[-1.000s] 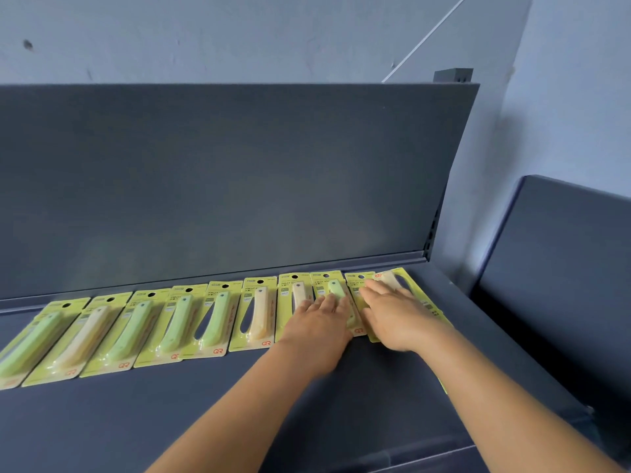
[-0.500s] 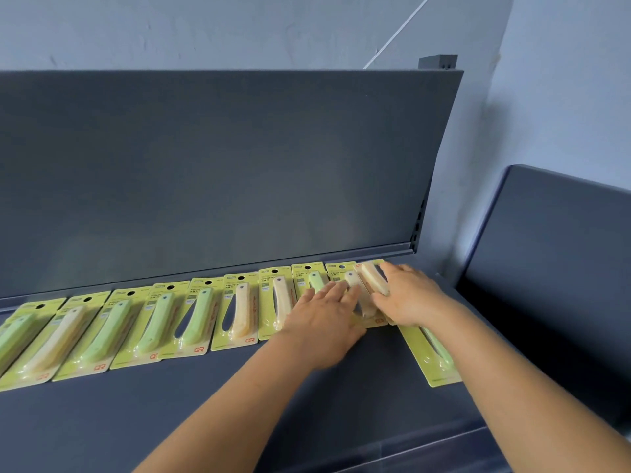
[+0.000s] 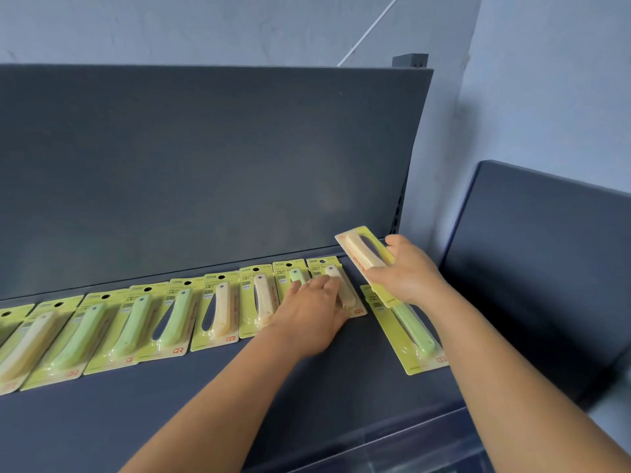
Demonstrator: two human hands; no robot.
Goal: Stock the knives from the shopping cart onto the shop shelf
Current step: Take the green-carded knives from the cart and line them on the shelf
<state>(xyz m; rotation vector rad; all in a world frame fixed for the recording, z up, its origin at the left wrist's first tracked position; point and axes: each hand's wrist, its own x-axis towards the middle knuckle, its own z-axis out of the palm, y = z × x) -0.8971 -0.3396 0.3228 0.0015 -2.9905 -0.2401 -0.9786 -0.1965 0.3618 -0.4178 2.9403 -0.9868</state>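
Several carded fruit knives (image 3: pixel 218 310), green and cream in yellow-green packs, lie in a row along the back of the dark grey shelf (image 3: pixel 191 404). My left hand (image 3: pixel 309 314) lies flat on the right end of the row, its fingers over a green knife and a cream knife (image 3: pixel 343 291). My right hand (image 3: pixel 408 271) grips a cream knife pack (image 3: pixel 362 250) and holds it tilted above the shelf. Below that hand a green knife pack (image 3: pixel 409 332) lies apart, angled toward the shelf's right end.
The shelf's upright grey back panel (image 3: pixel 205 165) rises behind the row. A second dark shelf unit (image 3: pixel 546 268) stands to the right, close to the shelf's end. The shelf's front lip (image 3: pixel 358 442) runs below my arms.
My right hand has lifted the cream knife pack off the row and raised it to the right. The green pack under it now lies uncovered. My left hand stays on the row's end.
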